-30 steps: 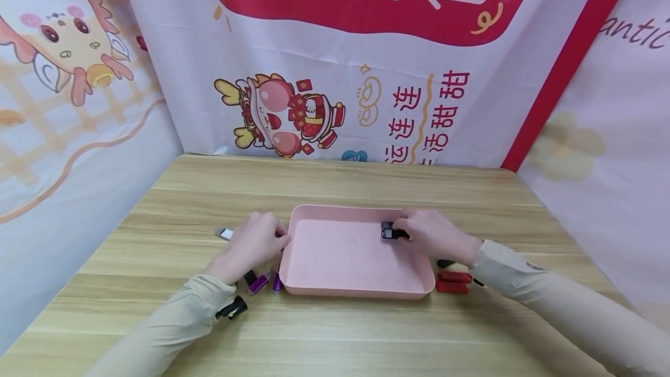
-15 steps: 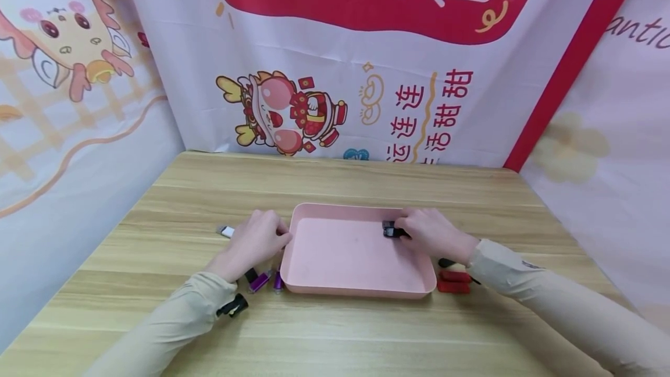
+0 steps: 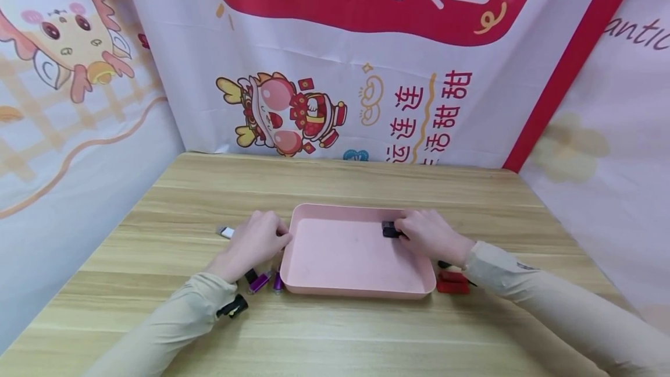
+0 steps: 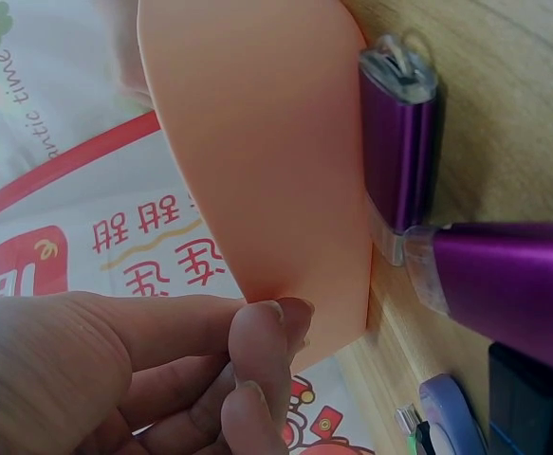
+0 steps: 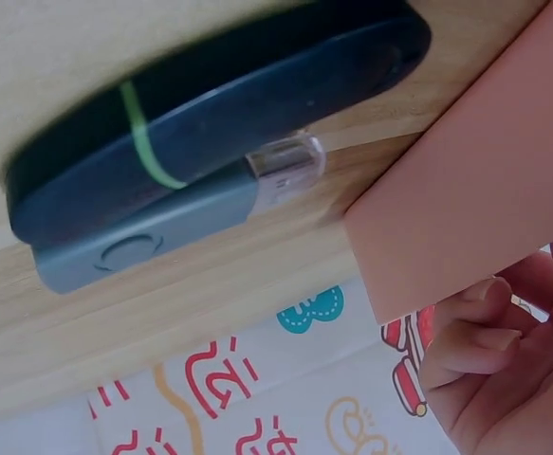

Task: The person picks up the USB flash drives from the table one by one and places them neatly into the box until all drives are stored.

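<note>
A shallow pink tray (image 3: 340, 260) lies on the table between the hands. My left hand (image 3: 256, 243) pinches its left rim between thumb and fingertips, as the left wrist view shows close up. My right hand (image 3: 429, 236) reaches over the right wall, fingers bent down into the back right corner, and holds a black USB flash drive (image 3: 389, 230). Another small dark piece lies right beside that drive, partly covered by the fingers. From the right wrist, the fingers (image 5: 480, 327) show curled beyond the tray's wall (image 5: 466, 199).
Left of the tray lie two purple flash drives (image 4: 399, 142), a black one (image 4: 532, 389) and a white one (image 3: 227, 232). To its right are red flash drives (image 3: 453, 283), a dark one with a green stripe (image 5: 219, 123) and a grey-blue one (image 5: 153, 237). Printed cloths hang behind.
The right hand stays in the tray's corner; the black flash drive has turned slightly, its pale face now hidden. The left hand keeps its place on the rim. The head view has shifted slightly.
</note>
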Tool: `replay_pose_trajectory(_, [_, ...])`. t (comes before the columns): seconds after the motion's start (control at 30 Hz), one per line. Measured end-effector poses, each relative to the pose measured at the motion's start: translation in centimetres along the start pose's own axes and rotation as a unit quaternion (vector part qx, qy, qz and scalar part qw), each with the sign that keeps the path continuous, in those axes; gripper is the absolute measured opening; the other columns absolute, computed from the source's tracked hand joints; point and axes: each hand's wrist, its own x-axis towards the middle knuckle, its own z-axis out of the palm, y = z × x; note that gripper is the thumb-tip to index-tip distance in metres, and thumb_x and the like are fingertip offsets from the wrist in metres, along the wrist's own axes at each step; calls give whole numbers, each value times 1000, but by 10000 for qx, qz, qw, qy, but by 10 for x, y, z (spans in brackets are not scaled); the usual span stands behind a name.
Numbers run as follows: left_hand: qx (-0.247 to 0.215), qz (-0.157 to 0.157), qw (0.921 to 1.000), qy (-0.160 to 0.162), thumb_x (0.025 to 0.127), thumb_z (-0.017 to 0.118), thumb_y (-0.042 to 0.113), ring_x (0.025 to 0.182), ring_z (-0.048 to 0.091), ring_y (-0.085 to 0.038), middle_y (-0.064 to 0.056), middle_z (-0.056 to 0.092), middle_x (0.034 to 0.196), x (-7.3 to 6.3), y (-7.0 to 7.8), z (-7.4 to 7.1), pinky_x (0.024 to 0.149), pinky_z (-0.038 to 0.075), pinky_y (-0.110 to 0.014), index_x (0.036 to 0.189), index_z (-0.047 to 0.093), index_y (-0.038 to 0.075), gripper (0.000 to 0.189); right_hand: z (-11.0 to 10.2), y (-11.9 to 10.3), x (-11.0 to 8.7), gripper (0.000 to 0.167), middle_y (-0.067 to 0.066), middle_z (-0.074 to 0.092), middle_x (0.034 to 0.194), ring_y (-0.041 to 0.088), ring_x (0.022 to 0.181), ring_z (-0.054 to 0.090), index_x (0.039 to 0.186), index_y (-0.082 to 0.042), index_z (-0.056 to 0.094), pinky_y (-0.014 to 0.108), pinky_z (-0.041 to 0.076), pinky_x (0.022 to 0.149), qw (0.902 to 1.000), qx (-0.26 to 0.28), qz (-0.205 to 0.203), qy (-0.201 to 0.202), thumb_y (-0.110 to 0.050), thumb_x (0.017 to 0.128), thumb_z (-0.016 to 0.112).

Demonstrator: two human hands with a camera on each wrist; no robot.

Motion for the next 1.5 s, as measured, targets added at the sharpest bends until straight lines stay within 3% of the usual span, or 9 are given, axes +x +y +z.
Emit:
replay_pose_trajectory(0.2, [-32,-132,9999,-104,91,66,17,49,50,-12,5,57,59,-1,2,-1,44,35,-28,77,77,15,18,-12,-1,-5,9,-4,58,77,8,60,50,85,-14,70,27,47,53,9992,245,315,4,-16,82,79])
replay_pose_trajectory(0.37, [1,-100,9999,-62,91,67,18,49,50,-12,6,57,59,-1,1,-1,44,35,-28,77,77,16,17,-26,7,-20,17,0,64,85,12,68,59,97,-10,75,31,54,61,9962,516,465,527,-16,81,79])
replay_pose_trajectory(0.6, [4,43,10000,51,90,67,18,51,49,-12,7,56,59,0,-1,1,46,36,-30,74,77,17,18,-28,34,-48,15,4,64,86,15,67,59,92,-6,73,33,52,58,9881,803,860,989,-14,80,78])
replay_pose_trajectory(0.97, [76,131,9998,108,90,67,19,52,48,-12,8,55,58,0,-1,1,47,36,-31,67,73,21,24,-26,49,-68,14,2,64,85,14,69,57,91,-8,72,33,51,60,9838,1162,1312,381,-15,81,79])
replay_pose_trajectory(1.17, [-44,-86,10000,-13,90,68,18,52,51,-11,7,59,63,0,0,3,46,37,-30,78,77,16,15,-28,57,-80,13,0,65,85,15,72,58,92,-7,73,33,51,63,9815,1455,1218,247,-12,81,79])
replay_pose_trajectory(1.33, [-67,-103,9999,-1,90,67,18,53,51,-11,7,60,64,0,1,3,46,38,-30,80,78,16,14,-29,71,-95,14,-2,66,85,12,74,60,90,-8,72,35,53,62,9807,1720,707,602,-6,78,79])
replay_pose_trajectory(1.5, [-76,-71,9999,17,90,67,18,52,50,-11,7,58,62,0,-1,3,45,37,-29,78,77,17,16,-37,84,-109,18,-9,65,83,5,73,59,89,-15,71,31,53,57,9728,2120,342,870,-5,77,81])
